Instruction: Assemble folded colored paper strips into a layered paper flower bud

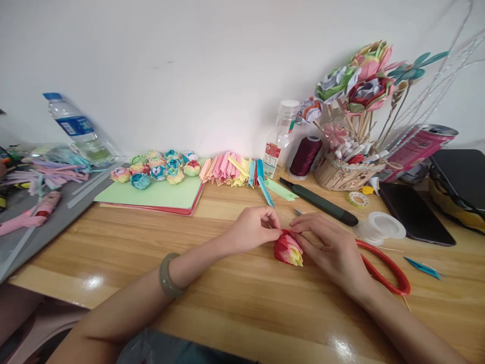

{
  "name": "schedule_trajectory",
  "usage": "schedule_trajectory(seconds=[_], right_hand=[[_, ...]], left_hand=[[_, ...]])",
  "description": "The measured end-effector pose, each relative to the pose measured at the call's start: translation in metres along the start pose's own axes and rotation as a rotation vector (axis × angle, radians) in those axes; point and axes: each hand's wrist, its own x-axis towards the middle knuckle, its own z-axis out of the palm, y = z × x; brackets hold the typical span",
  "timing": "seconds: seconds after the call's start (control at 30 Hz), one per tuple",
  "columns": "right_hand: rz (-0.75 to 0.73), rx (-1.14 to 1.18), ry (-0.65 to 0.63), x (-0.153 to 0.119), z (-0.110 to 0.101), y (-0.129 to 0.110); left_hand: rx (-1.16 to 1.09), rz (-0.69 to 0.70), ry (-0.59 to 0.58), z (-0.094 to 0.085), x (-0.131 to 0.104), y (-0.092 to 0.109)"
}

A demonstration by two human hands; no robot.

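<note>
A small folded paper flower (288, 249), red outside with pink and pale yellow inner petals, is held just above the table between my hands. My left hand (253, 230) pinches its red edge at the upper left, thumb against fingers. From the other side my right hand (329, 247) grips the flower's upper right edge with thumb and fingertips. A thin thread or wire seems to run by the fingertips; its ends are hard to make out. Red-handled scissors (394, 273) lie partly under my right hand, their blades mostly hidden.
Several finished paper flowers (174, 175) sit on green paper (151, 194) at the left. Folded strips (227, 169), a clear bottle (280, 136), purple thread (305, 155) and a flower basket (346, 172) line the wall. A clear spool (381, 226) and a phone (415, 215) lie right.
</note>
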Motion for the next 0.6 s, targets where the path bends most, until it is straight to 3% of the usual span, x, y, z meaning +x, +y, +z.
schedule_trajectory(seconds=[0.17,0.3,0.4,0.5,0.6], right_hand=[[-0.056,0.024,0.112,-0.0010,-0.0053,-0.0008],[-0.107,0.031,0.161,-0.0038,-0.0063,-0.0013],[-0.059,0.084,0.177,-0.0044,-0.0057,-0.0016],[0.206,0.276,0.179,-0.0016,-0.0054,-0.0040],[0.454,0.497,-0.008,0.0038,-0.0050,-0.0085]], left_hand=[[-0.309,-0.071,-0.226,-0.0010,0.0009,0.0042],[-0.238,-0.116,-0.389,0.0032,-0.0007,0.0000],[-0.134,-0.004,-0.298,0.0063,-0.0035,-0.0009],[0.086,0.130,-0.088,0.0075,-0.0058,-0.0011],[0.428,0.256,0.080,0.0078,-0.0066,-0.0044]])
